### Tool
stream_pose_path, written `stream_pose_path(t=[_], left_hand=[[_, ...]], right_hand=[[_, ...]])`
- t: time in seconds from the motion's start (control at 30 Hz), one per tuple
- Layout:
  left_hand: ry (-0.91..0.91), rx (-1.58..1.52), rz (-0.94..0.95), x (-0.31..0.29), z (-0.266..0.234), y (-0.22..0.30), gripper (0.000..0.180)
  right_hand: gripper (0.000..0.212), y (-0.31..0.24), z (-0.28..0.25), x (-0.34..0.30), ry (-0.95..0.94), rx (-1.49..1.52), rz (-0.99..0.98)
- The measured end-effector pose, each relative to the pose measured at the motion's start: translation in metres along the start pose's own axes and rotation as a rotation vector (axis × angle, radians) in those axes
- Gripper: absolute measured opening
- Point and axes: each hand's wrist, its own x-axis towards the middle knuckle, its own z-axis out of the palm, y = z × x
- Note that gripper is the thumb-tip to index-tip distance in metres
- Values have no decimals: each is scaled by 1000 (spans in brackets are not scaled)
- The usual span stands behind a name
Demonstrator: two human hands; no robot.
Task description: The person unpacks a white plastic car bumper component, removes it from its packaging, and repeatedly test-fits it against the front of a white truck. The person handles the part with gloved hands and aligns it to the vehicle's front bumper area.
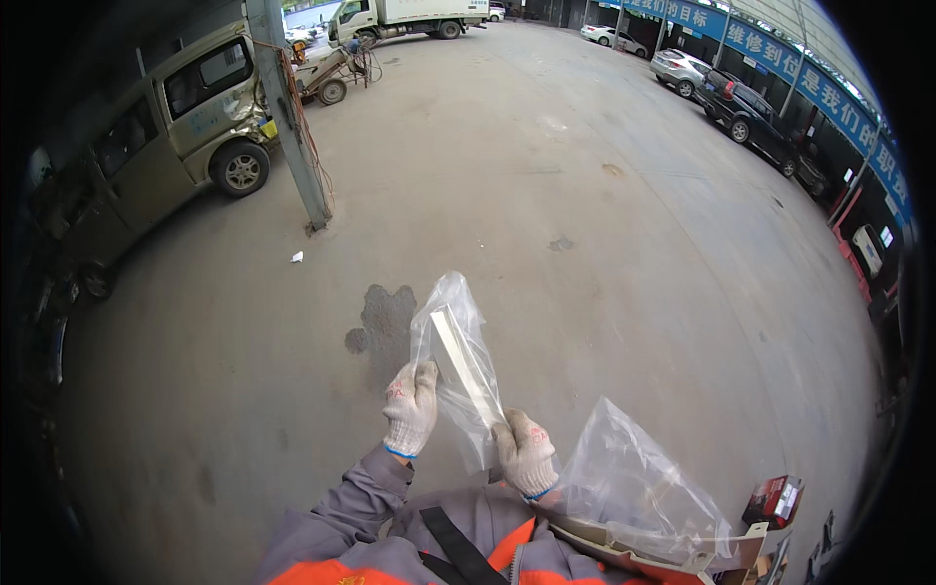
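Observation:
A clear plastic bag (450, 292) with a long, narrow white strip (465, 366) inside is held out in front of me, slanting down to the right. My left hand (411, 408), in a white knitted glove, is closed on the left edge of the bag. Gloved the same way, my right hand (526, 451) grips the lower end of the bag beside the strip's end. Its fingertips are partly hidden by the plastic. At my right side a second, larger clear plastic sheet (634, 478) lies over a curved beige panel (624, 548).
Beyond the panel's end sits a red and black box (773, 501). A steel post (292, 117) with cables rises at the left, near a damaged van (210, 107). A dark stain (385, 322) marks the concrete floor. Parked cars (751, 112) line the right.

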Motion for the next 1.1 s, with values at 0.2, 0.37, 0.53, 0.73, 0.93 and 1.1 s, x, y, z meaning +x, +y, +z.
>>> stream_pose_path(t=[0.2,0.37,0.53,0.73,0.93,1.1], left_hand=[[103,258,539,108,77,-59,26],[-64,423,526,181,94,-47,13],[-309,343,397,252,129,-78,13],[-457,-64,26,405,197,-173,34],[-488,-996,-464,605,247,-135,48],[-187,-1198,-620,741,283,-109,45]], right_hand=[[20,51,6,173,-6,-36,-74],[25,64,21,273,-17,62,-143],[25,97,23,368,-64,84,-193],[26,122,36,539,-24,-41,-423],[41,117,51,687,-232,235,-276],[52,151,72,778,-141,627,-29]])
